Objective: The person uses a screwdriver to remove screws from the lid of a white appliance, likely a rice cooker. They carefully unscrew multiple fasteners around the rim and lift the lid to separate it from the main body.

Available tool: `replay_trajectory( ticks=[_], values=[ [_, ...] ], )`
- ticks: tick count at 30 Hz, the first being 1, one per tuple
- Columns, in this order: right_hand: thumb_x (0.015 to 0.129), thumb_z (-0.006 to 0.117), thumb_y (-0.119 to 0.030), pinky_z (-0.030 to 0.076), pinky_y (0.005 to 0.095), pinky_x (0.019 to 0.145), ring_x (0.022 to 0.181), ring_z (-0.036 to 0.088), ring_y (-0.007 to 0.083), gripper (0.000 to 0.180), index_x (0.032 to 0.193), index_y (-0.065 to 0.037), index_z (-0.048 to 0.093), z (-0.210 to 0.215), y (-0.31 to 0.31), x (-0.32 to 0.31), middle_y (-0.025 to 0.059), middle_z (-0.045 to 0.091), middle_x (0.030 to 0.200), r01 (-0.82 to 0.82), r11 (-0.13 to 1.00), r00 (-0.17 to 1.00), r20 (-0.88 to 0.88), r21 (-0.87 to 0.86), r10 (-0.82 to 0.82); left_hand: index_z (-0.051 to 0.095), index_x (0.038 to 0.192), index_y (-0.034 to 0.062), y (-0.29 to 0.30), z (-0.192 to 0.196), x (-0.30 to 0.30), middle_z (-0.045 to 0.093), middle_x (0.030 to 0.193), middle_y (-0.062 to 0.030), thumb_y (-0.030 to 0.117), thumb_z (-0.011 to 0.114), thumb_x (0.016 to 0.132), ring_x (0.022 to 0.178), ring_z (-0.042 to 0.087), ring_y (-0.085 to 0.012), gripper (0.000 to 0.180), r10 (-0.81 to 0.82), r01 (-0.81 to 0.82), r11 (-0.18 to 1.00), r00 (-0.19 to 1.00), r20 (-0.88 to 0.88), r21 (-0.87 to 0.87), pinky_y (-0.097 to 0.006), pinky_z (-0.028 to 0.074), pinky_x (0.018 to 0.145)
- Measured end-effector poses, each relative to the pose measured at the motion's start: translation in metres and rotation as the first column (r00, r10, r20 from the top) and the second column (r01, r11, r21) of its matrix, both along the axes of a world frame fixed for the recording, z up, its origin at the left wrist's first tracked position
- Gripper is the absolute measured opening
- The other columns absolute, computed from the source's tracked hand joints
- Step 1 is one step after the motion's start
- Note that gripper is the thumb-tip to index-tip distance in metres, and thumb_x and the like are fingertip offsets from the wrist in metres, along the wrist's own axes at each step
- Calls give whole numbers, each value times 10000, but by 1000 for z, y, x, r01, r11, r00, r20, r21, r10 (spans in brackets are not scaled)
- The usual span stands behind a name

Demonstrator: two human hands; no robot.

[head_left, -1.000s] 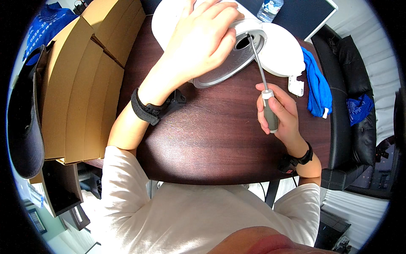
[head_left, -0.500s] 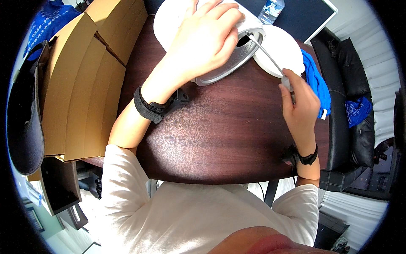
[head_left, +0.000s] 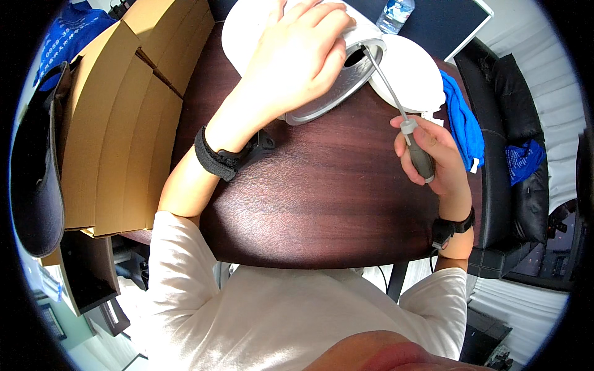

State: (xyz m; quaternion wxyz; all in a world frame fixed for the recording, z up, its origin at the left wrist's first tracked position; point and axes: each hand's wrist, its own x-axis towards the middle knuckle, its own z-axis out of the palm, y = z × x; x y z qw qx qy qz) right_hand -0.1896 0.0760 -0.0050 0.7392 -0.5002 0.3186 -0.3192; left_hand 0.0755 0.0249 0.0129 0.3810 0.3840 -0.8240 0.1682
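Note:
My left hand point(head_left: 300, 59) is draped over a white rounded appliance point(head_left: 242, 34) at the far side of the table, its fingers curled onto the shell. Facing right and toward me is the appliance's silver end plate point(head_left: 325, 99), with a round dark opening in it. My right hand point(head_left: 447, 151) is wrapped around the dark grey handle of a screwdriver point(head_left: 421, 161). The slanting metal shaft reaches up and left, and its tip meets the rim of that opening. What the tip touches there is too small to tell.
A white round disc-shaped part point(head_left: 411, 71) lies right of the appliance, beside a blue cloth point(head_left: 461, 127). Behind stands a water bottle point(head_left: 396, 15). Cardboard boxes point(head_left: 114, 136) line the left side of the brown table point(head_left: 322, 191); a black sofa point(head_left: 495, 142) is at the right.
My right hand has turned over and dropped slightly, so the screwdriver handle now shows. The tip stays at the opening. My left hand and the appliance have shifted a little left.

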Motion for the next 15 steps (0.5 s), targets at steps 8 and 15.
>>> replay_trajectory(
  ticks=[8, 15],
  values=[
    [765, 699, -65, 453, 260, 530, 595, 587, 180, 328, 1079, -33, 611, -4, 1, 14, 109, 642, 817, -316, -26, 492, -141, -948, -859, 556, 1129, 76, -2, -1, 0, 530, 1260, -123, 149, 468, 867, 1249, 430, -320, 286, -8, 8, 1000, 1000, -3, 11, -566, 272, 1037],
    [846, 638, -106, 425, 238, 479, 561, 569, 122, 274, 1099, -11, 591, 11, 10, 5, 72, 619, 783, 27, 655, 647, -486, -755, -588, 563, 1129, 73, 1, 1, -1, 536, 1254, -127, 147, 459, 869, 1244, 439, -309, 289, -9, 9, 1000, 1000, -7, 12, -566, 278, 1033]
  ],
)
